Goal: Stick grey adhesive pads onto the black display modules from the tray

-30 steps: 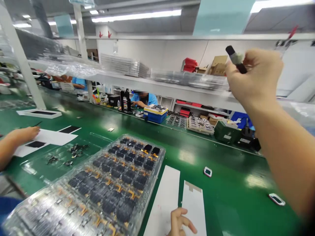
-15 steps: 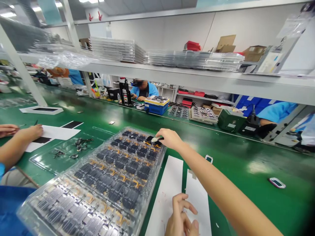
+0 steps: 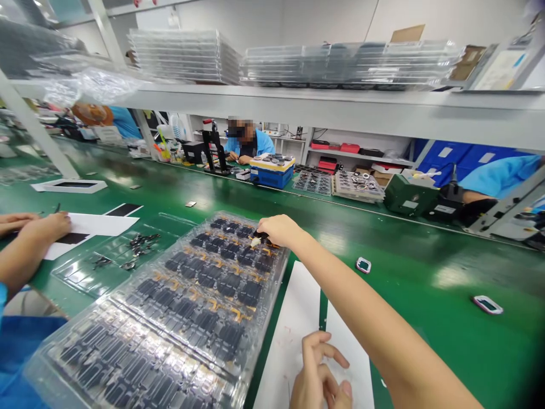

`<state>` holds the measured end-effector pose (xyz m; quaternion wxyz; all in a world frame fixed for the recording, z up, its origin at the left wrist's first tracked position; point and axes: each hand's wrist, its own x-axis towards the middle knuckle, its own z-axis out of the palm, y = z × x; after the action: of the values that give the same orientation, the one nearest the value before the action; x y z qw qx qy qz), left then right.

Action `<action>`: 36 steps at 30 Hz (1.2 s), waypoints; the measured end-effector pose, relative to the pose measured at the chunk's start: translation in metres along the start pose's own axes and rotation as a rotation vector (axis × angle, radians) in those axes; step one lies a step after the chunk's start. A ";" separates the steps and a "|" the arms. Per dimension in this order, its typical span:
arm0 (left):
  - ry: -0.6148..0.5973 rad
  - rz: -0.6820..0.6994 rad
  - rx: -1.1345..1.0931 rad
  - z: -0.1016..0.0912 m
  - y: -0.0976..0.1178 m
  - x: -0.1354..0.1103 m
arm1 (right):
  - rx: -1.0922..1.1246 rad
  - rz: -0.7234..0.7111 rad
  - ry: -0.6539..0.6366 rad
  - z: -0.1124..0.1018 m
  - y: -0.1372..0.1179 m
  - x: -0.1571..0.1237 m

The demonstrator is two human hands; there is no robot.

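Observation:
My right hand (image 3: pixel 277 229) reaches over the far corner of a clear plastic tray (image 3: pixel 273 307) that holds several rows of small black parts with orange flex strips. It is closed on a black pen-like tool (image 3: pixel 256 239), and the tool's whitish tip touches a part in the tray's far rows. My left hand (image 3: pixel 319 375) rests low at the near edge on a white sheet (image 3: pixel 293 324). Its fingers are curled together, and I cannot make out anything in them.
A co-worker's hands (image 3: pixel 45 227) rest on white paper at the left, beside loose black parts (image 3: pixel 140 243). Two small pink-rimmed pieces (image 3: pixel 363 264) (image 3: pixel 487 304) lie on the green belt. Across it sit a blue box (image 3: pixel 272 170), part trays, a green box (image 3: pixel 409 196) and seated people. Stacked clear trays (image 3: pixel 340 62) fill the overhead shelf.
My right hand came down from high at the right, with the tool, to the tray's far corner. My view tilted down. My left hand curled tighter on the white sheet.

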<state>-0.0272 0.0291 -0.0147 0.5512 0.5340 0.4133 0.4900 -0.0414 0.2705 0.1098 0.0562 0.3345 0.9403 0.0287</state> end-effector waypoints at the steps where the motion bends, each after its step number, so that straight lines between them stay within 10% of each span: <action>1: 0.001 -0.005 0.000 0.000 0.000 0.000 | 0.009 -0.004 -0.006 0.000 0.000 0.000; 14: 0.057 0.007 0.003 0.001 -0.013 0.001 | 0.350 0.154 0.256 0.000 -0.006 -0.008; 22: 0.334 0.075 -0.343 -0.007 0.008 0.004 | 0.807 0.313 0.514 0.029 -0.030 -0.167; 28: 0.068 -0.048 -0.236 0.000 0.014 -0.004 | 1.600 0.487 0.451 0.084 -0.086 -0.258; 36: -0.081 -0.116 0.115 0.001 0.018 -0.011 | 0.637 0.376 0.881 0.100 -0.096 -0.285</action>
<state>-0.0304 0.0173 0.0029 0.5635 0.5591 0.4485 0.4108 0.1308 0.0177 0.0267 -0.4506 0.4529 0.7614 -0.1098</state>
